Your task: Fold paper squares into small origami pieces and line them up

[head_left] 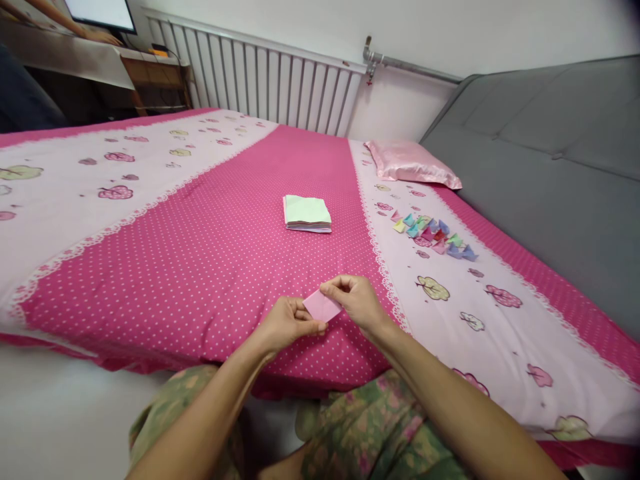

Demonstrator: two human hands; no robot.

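Observation:
A small pink piece of folded paper (321, 307) is held between both hands, just above the near edge of the bed. My left hand (287, 324) grips its left and lower side, with the thumb along the bottom corner. At the upper right corner, my right hand (354, 300) pinches the paper between thumb and fingers. Beyond the hands, a stack of square paper (307, 211) lies on the dotted sheet, a pale green sheet on top. To the right sits a group of several small folded paper pieces (434, 235) in many colours.
The bed (200, 267) has a pink dotted and tree-patterned cover. A pink pillow (413, 163) rests against the grey headboard (545, 147). Behind stands a white radiator (260, 70). At the far left, another person's hand (100, 35) lies on a desk near a monitor (103, 12).

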